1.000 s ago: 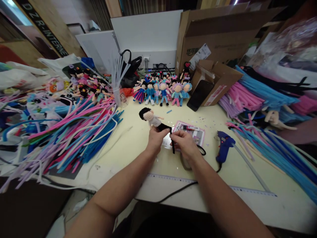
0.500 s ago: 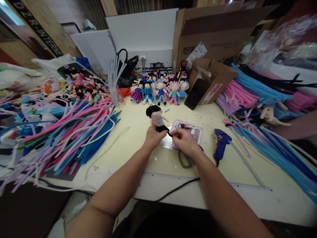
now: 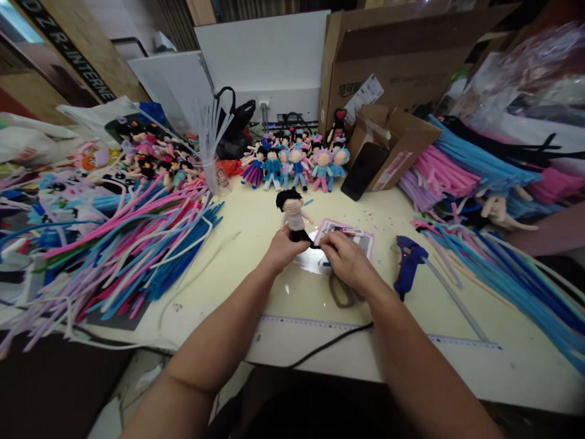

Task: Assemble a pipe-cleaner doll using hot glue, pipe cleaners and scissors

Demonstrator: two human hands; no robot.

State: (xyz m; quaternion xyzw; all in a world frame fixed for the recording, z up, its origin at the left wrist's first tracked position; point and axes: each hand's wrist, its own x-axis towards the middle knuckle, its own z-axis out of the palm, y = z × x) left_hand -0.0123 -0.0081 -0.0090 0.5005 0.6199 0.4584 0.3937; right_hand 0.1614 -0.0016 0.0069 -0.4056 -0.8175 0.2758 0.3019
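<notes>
A small pipe-cleaner doll (image 3: 296, 213) with black hair, a white top and black trousers stands up from my left hand (image 3: 286, 249), whose fingers are closed around its lower body. My right hand (image 3: 345, 259) pinches the end of the doll's black leg (image 3: 314, 245), which stretches sideways between the two hands. Under my right hand lie the brown handles of scissors (image 3: 340, 292), their blades hidden. Just behind that hand a pink-edged card (image 3: 365, 241) rests on the table, with a small tube (image 3: 351, 231) on it.
A blue glue gun (image 3: 408, 265) lies to the right, beside a glue stick and a long ruler (image 3: 311, 324). Bundles of pipe cleaners (image 3: 173, 244) cover both sides. Finished dolls (image 3: 297, 167) stand at the back, near a phone (image 3: 363, 172) leaning on a cardboard box (image 3: 402, 143).
The doll has turned more upright and shifted slightly right. My right hand has moved a little to the right, and the black leg between my hands looks straighter.
</notes>
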